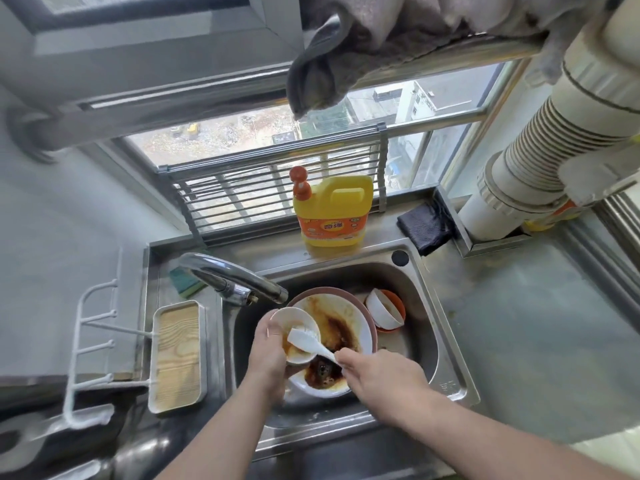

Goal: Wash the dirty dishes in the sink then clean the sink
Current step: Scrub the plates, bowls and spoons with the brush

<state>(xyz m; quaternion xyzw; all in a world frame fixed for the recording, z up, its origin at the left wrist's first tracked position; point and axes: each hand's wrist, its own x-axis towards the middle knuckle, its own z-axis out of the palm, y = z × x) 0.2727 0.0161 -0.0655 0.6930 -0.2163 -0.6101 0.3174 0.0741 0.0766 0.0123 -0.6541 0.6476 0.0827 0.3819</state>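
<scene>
Covering much of the stacked dishes, both forearms reach into the steel sink (429, 306), so the lower rim of the big white plate (349, 317) and whatever lies beneath it are hidden. Under that plate a pinkish-brown dish (367, 313) shows only as a thin edge. At the plate's near end sits a dark, sticky pool of sauce whose contents are hard to make out. The grey cloth (346, 57) hanging overhead is cut off by the top of the frame.

Standing on the back ledge of the sink, the yellow detergent jug (332, 209) has an orange pump and an orange label with Chinese characters too small to read with certainty. Stamped marks on the sink's right rim are likewise illegible.

Smeared with orange-brown sauce, the small white bowl (296, 336) is tilted above the plate, under the faucet (235, 275). The left hand (268, 355) grips its rim, thumb on the edge. The right hand (377, 372) pinches the handle of a white rice spoon (308, 342), whose blade lies inside the bowl. Further right in the basin, a white bowl (382, 311) leans on its side against an orange bowl (394, 306). A green-and-yellow sponge (185, 282) rests behind the faucet.
</scene>
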